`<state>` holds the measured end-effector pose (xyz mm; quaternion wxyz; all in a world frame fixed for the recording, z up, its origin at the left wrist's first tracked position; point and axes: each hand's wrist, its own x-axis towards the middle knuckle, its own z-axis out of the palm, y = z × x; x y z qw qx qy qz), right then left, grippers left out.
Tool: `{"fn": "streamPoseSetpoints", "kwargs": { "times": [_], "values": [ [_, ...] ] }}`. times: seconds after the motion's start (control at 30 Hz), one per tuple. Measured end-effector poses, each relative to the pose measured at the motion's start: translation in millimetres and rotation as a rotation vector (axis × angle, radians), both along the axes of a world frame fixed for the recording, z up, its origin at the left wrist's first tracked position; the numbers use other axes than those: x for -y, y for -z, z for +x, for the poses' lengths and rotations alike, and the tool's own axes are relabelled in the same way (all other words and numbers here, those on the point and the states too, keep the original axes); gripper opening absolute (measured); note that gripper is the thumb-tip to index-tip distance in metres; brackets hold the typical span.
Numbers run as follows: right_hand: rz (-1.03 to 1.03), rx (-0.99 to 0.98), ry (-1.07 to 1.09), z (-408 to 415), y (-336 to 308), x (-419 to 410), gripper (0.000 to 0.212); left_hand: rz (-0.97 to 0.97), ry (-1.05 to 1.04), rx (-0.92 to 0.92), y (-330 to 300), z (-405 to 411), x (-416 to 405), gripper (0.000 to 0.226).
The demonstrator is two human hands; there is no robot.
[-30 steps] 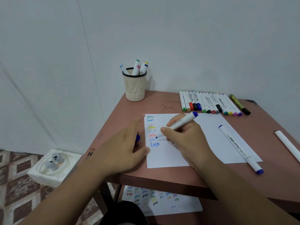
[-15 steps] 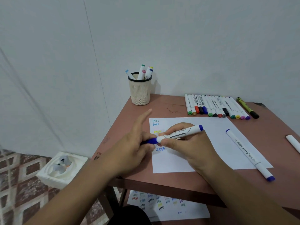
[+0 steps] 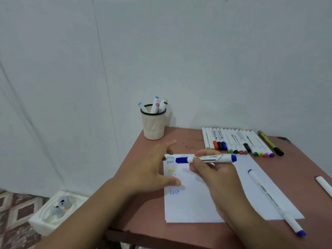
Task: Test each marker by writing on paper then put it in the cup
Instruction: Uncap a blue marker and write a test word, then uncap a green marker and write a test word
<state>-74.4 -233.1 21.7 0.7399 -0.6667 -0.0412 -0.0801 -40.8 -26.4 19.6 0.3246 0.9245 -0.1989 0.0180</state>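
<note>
Fingers of the left hand [image 3: 152, 169] spread loose, holding nothing, beside the white sheet of paper [image 3: 206, 200] on the reddish table [image 3: 179, 229]. Further right, the right hand [image 3: 213, 174] pinches the capped blue-and-white marker [image 3: 206, 158] level above the paper. Reaching for the beige mesh cup [image 3: 153, 125] risks toppling it, since it stands near the table's corner.

White marker with blue cap and blue end [image 3: 206, 158], white paper [image 3: 197, 203] with blue and yellow scribbles at its 10 o'clock corner, reddish-brown table [image 3: 179, 139], beige slotted cup with black rim [image 3: 154, 125], white markers with multicoloured caps [image 3: 237, 141], brown-and-cream diamond floor tiles [image 3: 14, 212].
</note>
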Motion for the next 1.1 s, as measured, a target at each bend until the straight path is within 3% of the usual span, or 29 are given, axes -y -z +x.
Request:
{"fn": "streamPoseSetpoints", "kwargs": {
  "times": [0.13,0.23,0.3,0.37,0.47,0.57,0.77,0.93,1.03,1.1],
  "values": [
    [0.404,-0.057,-0.028,22.4,-36.2,-3.1,0.009,0.218,0.055,-0.009,-9.9,15.9,-10.6,0.079],
    [0.407,0.011,-0.013,50.7,-66.0,-13.7,0.021,0.217,0.06,-0.04,-7.9,26.2,-18.0,0.075],
    [0.33,0.115,0.04,73.2,-85.5,-22.6,0.042,0.059,0.049,0.023,-8.5,37.1,-19.3,0.057],
    [0.165,0.238,0.083,99.4,-102.1,-31.3,0.054,-0.059,-0.067,0.032,-12.5,46.2,-16.3,0.058],
    [-0.227,0.39,0.167,141.2,-119.7,-49.5,0.06,-0.212,-0.25,0.055,-11.3,60.9,-7.5,0.062],
    [-0.446,0.481,0.151,174.7,-127.0,-73.8,0.056,-0.291,-0.326,0.147,-3.3,67.5,3.2,0.056],
    [-0.743,0.464,-0.018,219.2,-94.2,-108.3,0.038,-0.225,-0.323,0.183,18.9,76.9,-0.9,0.046],
    [-0.966,0.394,0.094,227.6,-80.5,-109.4,0.036,-0.166,-0.298,0.211,23.6,81.3,2.0,0.036],
    [-1.204,0.385,0.075,223.1,-81.4,-103.3,0.038,-0.146,-0.251,0.221,28.6,85.1,5.4,0.039],
    [-1.062,0.37,0.028,218.7,-83.1,-95.2,0.039,-0.161,-0.235,0.228,28.9,85.7,8.0,0.038]
  ]
}}
